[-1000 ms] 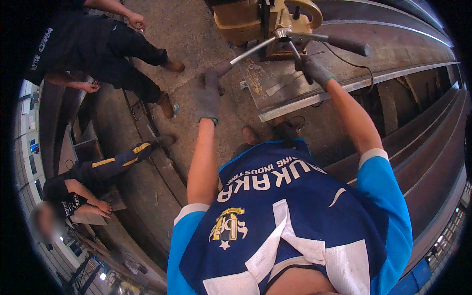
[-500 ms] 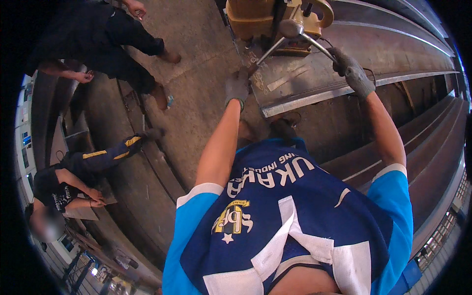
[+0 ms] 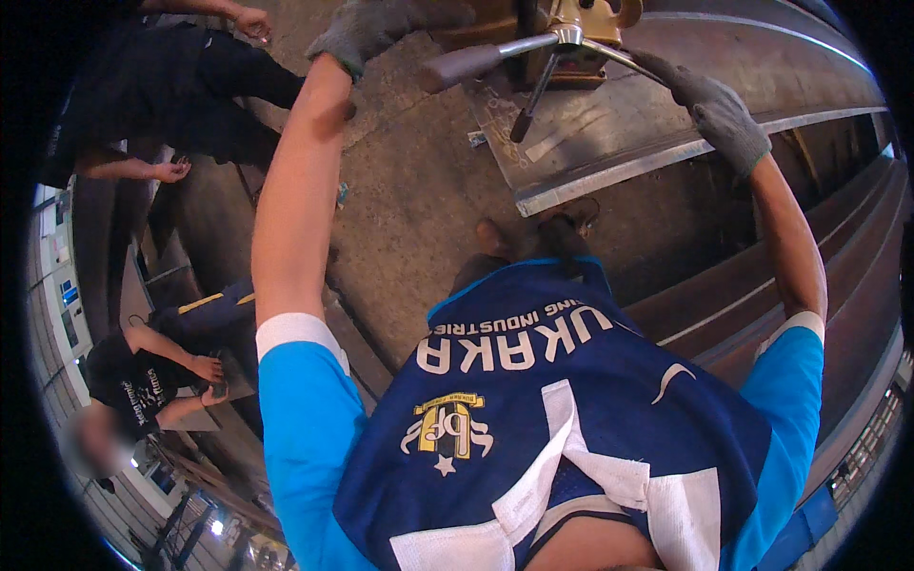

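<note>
My left hand [image 3: 376, 33], in a grey knit glove, reaches to the top edge beside a tan drilling machine [image 3: 600, 21]. Its fingers look stretched out toward the machine body, apart from the levers; part of the hand is cut off. On the machine's front is a spoked feed handle with a metal hub [image 3: 568, 36]. One spoke with a dark grip [image 3: 466, 67] points left, and another dark grip [image 3: 522, 126] hangs downward. My right hand [image 3: 719, 109], also gloved, is closed around the end of the right-hand lever [image 3: 614, 55].
The machine stands on a wide steel beam [image 3: 657, 128] with chalk marks. More long beams [image 3: 809, 252] lie to the right. A person in dark clothes [image 3: 190, 90] stands at upper left. Another person [image 3: 143, 376] is lower left, hands at a beam.
My left hand has left the left lever and moved up and left. The feed handle has turned, bringing a third spoke into sight. My right hand, still on a lever, has shifted slightly right.
</note>
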